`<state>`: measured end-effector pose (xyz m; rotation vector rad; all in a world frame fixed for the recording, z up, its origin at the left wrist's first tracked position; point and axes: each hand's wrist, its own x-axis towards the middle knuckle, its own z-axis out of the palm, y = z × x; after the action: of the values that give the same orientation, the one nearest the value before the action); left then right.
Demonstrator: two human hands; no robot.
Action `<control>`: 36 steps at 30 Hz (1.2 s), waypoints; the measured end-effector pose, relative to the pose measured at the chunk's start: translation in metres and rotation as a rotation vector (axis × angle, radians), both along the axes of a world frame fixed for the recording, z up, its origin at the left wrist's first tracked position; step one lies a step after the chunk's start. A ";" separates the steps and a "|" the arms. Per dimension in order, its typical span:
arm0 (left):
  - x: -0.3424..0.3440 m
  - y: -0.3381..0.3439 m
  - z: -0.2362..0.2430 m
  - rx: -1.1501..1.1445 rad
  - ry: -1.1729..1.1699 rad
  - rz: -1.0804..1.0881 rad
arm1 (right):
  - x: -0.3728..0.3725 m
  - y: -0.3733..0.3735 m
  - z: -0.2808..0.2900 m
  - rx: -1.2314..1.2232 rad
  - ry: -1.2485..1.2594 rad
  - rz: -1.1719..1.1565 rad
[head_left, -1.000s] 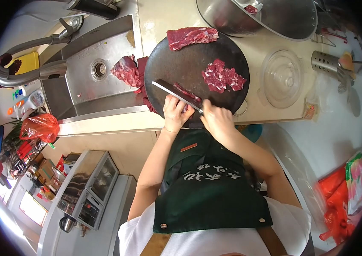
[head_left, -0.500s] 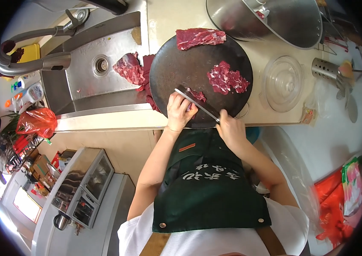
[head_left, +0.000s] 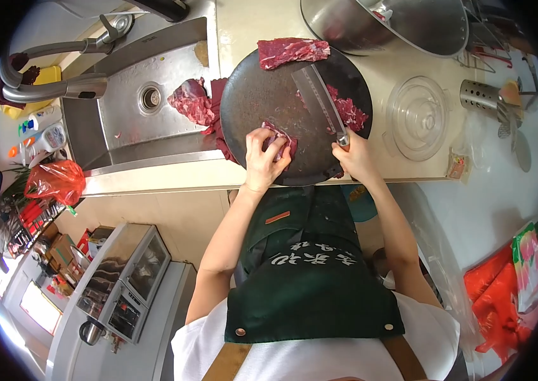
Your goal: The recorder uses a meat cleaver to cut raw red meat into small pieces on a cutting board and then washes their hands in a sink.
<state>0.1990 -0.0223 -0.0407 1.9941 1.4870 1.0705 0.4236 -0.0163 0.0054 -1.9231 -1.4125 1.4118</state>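
Observation:
On a round dark chopping board, my left hand grips a small piece of raw red meat near the board's front left. My right hand is closed round the handle of a cleaver. Its broad blade lies flat over the board, pointing away from me and slanting left. Part of the pile of cut meat is hidden beneath the blade. A long slab of meat rests at the board's far edge.
A large chunk of meat lies at the edge of the steel sink, beside a dark red cloth. To the board's right is a clear lid. Behind it stands a big steel pot; farther right lies a perforated steel holder.
My right hand has swung the cleaver away from the held meat, rightward over the cut pile. My left hand keeps its place, and more of the piece under it shows.

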 end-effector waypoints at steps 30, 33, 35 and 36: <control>-0.005 -0.007 -0.011 0.002 0.068 0.007 | -0.023 -0.055 0.040 -0.035 -0.507 0.551; -0.005 -0.003 -0.006 0.013 0.084 0.038 | -0.049 -0.031 0.033 0.068 -0.516 0.533; -0.006 -0.002 -0.007 -0.005 0.079 0.064 | -0.070 -0.014 0.020 0.172 -0.544 0.536; -0.006 0.000 -0.008 -0.004 0.077 0.059 | -0.070 -0.011 0.019 0.198 -0.517 0.531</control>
<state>0.1927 -0.0226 -0.0482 2.0211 1.5949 1.0240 0.3539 -0.0273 0.0246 -1.9451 -2.3405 0.9274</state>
